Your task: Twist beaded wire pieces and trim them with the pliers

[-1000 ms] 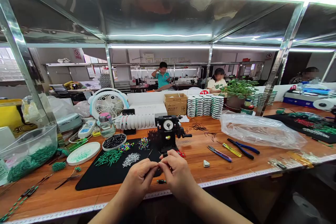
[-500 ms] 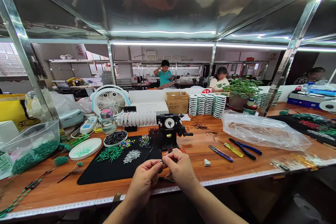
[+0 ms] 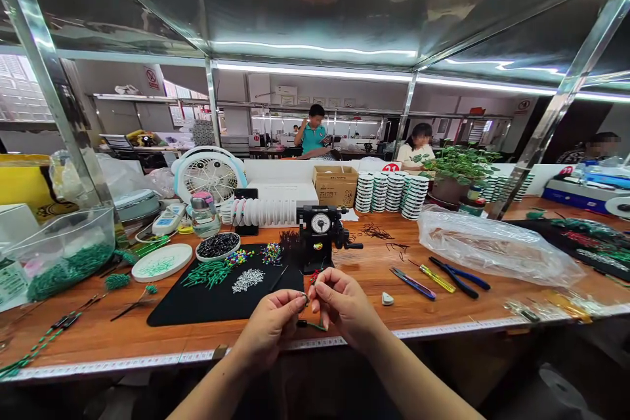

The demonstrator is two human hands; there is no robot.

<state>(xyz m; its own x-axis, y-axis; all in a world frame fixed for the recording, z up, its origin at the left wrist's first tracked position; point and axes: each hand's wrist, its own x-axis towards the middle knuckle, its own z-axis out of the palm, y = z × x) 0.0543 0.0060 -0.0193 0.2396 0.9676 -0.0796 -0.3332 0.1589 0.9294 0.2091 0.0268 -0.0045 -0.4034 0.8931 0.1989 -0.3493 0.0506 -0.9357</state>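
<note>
Close together over the bench's front edge are my two hands. My left hand (image 3: 270, 323) pinches a small dark piece between thumb and forefinger, too tiny to name. My right hand (image 3: 347, 307) has its thumb and fingers pressed together beside it; what they hold is hidden. Red bits (image 3: 315, 274) show just behind the right fingertips. A green cord (image 3: 315, 325) with a dark end lies below the hands. To their left, the black mat (image 3: 207, 312) bears green tube-like pieces (image 3: 209, 273), small clear pieces (image 3: 248, 280) and colourful beads (image 3: 272, 252).
A black winding machine (image 3: 317, 236) with dial and crank stands behind my hands, its shaft carrying white spools (image 3: 266, 212). Tweezers (image 3: 413, 283), a yellow-handled screwdriver (image 3: 436, 277) and pliers (image 3: 457, 275) lie right. A white plate (image 3: 162, 262) and a bowl of black beads (image 3: 218, 246) stand left.
My hands have parted slightly at the fingertips, and the right hand's fingers have turned a little. More of the green cord shows below them. The camera view has shifted slightly.
</note>
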